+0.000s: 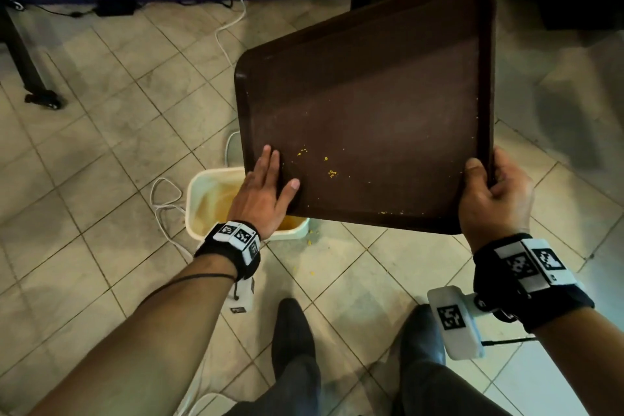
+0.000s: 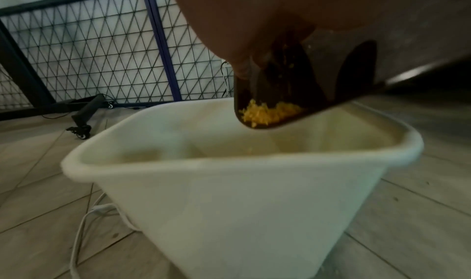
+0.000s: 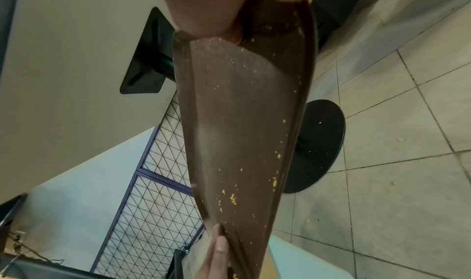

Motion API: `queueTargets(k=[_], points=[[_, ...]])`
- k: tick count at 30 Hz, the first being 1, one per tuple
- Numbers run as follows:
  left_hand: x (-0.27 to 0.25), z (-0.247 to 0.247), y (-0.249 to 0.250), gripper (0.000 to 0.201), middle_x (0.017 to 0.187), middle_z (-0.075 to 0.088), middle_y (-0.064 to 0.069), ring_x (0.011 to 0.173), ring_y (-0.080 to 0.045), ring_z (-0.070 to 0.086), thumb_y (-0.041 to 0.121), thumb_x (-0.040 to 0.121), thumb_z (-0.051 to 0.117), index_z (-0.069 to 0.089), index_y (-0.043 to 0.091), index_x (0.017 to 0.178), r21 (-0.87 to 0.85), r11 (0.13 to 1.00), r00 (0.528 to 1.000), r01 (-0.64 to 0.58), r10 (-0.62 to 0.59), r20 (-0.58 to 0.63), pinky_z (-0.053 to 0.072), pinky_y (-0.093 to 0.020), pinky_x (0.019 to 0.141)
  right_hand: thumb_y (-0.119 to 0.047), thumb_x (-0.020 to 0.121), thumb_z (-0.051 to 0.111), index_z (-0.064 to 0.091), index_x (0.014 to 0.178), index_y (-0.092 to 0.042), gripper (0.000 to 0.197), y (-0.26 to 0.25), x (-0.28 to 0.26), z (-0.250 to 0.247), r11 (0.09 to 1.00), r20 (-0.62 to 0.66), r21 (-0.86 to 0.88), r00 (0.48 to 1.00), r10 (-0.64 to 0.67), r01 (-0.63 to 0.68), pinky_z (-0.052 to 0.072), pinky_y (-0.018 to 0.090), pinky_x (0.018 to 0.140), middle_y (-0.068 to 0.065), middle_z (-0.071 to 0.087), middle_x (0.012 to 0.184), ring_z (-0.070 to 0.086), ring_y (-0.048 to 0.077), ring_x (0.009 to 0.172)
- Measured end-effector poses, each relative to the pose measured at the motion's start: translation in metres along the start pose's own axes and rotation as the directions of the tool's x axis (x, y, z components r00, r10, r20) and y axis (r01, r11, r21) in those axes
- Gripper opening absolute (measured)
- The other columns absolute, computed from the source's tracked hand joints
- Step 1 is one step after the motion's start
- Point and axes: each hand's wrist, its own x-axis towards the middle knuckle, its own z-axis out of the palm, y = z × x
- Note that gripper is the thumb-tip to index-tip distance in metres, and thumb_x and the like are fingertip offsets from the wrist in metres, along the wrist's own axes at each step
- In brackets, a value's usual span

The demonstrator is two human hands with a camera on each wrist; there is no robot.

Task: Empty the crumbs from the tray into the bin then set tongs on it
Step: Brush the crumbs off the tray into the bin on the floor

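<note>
Both hands are on the tray [image 1: 371, 118]: right hand [image 1: 494, 199] grips its near corner, left hand [image 1: 266, 192] lies flat, fingers straight, on the lowest corner, where crumbs [image 2: 270, 113] gather directly above the bin [image 2: 229, 192].

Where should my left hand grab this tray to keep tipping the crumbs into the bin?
Grip the tray's raised rim on its left edge, coming from the left, thumb on top. The left hand only lies flat there, while the right hand clamps the opposite rim. The low corner, crumbs piled in it, hangs over the bin.
</note>
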Motion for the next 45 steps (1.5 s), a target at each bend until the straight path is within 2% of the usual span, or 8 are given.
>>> queueTargets(k=[5, 11, 15, 23, 31, 38, 42, 45], points=[[-0.024, 0.022, -0.010, 0.078, 0.165, 0.003, -0.002, 0.150, -0.019, 0.009, 0.063, 0.094, 0.012, 0.011, 0.016, 0.156, 0.112, 0.994, 0.989, -0.008, -0.008, 0.145, 0.011, -0.036, 0.121, -0.016, 0.099, 0.044, 0.061, 0.111, -0.016, 0.021, 0.000, 0.002, -0.005, 1.000, -0.026, -0.021, 1.000, 0.013, -0.014, 0.039, 0.000, 0.052, -0.004, 0.063, 0.083, 0.058, 0.002, 0.067], [-0.005, -0.002, 0.024, 0.071, 0.164, -0.011, 0.003, 0.151, -0.015, 0.001, 0.059, 0.099, 0.018, 0.002, 0.021, 0.156, 0.027, 0.993, 0.988, -0.113, 0.115, -0.099, 0.010, -0.035, 0.121, -0.015, 0.100, 0.043, 0.060, 0.120, -0.012, 0.026, -0.003, -0.001, -0.005, 0.999, 0.000, -0.042, 1.000, 0.030, -0.030, 0.037, -0.004, 0.052, 0.002, 0.064, 0.094, 0.058, 0.014, 0.077], [0.000, 0.004, 0.057, 0.073, 0.163, -0.016, 0.001, 0.150, -0.014, -0.008, 0.059, 0.099, 0.018, -0.004, 0.020, 0.155, 0.084, 0.959, 0.956, -0.269, 0.277, -0.096, 0.002, -0.035, 0.122, -0.014, 0.100, 0.044, 0.060, 0.117, -0.010, 0.024, -0.008, -0.003, -0.002, 1.000, 0.011, -0.027, 1.000, 0.005, -0.005, 0.038, -0.002, 0.052, 0.001, 0.062, 0.089, 0.054, 0.002, 0.071], [-0.025, 0.027, -0.004, 0.081, 0.164, -0.008, -0.002, 0.151, -0.020, 0.001, 0.067, 0.094, 0.009, 0.001, 0.016, 0.156, -0.019, 0.998, 0.997, 0.064, -0.065, -0.034, 0.003, -0.034, 0.121, -0.016, 0.099, 0.044, 0.060, 0.106, -0.017, 0.017, -0.001, 0.000, -0.002, 1.000, 0.003, 0.002, 1.000, 0.001, -0.001, 0.039, 0.001, 0.050, -0.001, 0.061, 0.083, 0.055, 0.007, 0.065], [-0.026, 0.025, 0.083, 0.075, 0.160, -0.020, 0.000, 0.149, -0.015, -0.015, 0.061, 0.097, 0.014, -0.008, 0.018, 0.154, 0.123, 0.914, 0.915, -0.387, 0.397, -0.073, -0.002, -0.037, 0.122, -0.019, 0.099, 0.044, 0.060, 0.112, -0.017, 0.021, -0.005, -0.003, 0.005, 0.999, 0.019, 0.050, 1.000, 0.007, -0.008, 0.044, 0.003, 0.055, -0.002, 0.065, 0.089, 0.060, 0.004, 0.072], [-0.033, 0.034, -0.004, 0.084, 0.163, -0.012, 0.000, 0.150, -0.017, -0.009, 0.069, 0.090, 0.002, 0.001, 0.017, 0.156, 0.001, 0.993, 0.991, 0.119, -0.118, -0.055, 0.008, -0.047, 0.121, -0.015, 0.099, 0.046, 0.062, 0.105, -0.014, 0.018, -0.006, 0.000, -0.003, 1.000, -0.042, 0.006, 0.999, -0.008, 0.008, 0.036, 0.001, 0.048, -0.009, 0.056, 0.073, 0.053, -0.007, 0.057], [-0.039, 0.019, 0.046, 0.076, 0.162, -0.012, 0.001, 0.150, -0.017, -0.010, 0.065, 0.095, 0.008, 0.004, 0.019, 0.156, 0.042, 0.982, 0.980, -0.182, 0.185, -0.078, 0.001, -0.041, 0.122, -0.016, 0.099, 0.044, 0.061, 0.111, -0.014, 0.021, -0.005, 0.001, 0.003, 0.999, -0.022, 0.034, 1.000, 0.001, 0.000, 0.038, 0.001, 0.054, -0.002, 0.062, 0.086, 0.055, 0.006, 0.069], [-0.054, 0.017, 0.110, 0.072, 0.163, -0.007, -0.001, 0.151, -0.020, -0.007, 0.061, 0.097, 0.018, 0.008, 0.020, 0.156, 0.073, 0.875, 0.875, -0.478, 0.482, -0.050, 0.000, -0.041, 0.122, -0.017, 0.098, 0.044, 0.061, 0.108, -0.017, 0.021, -0.008, -0.002, 0.006, 1.000, -0.011, 0.025, 1.000, -0.017, 0.017, 0.043, 0.008, 0.059, -0.007, 0.062, 0.082, 0.058, 0.012, 0.072]])
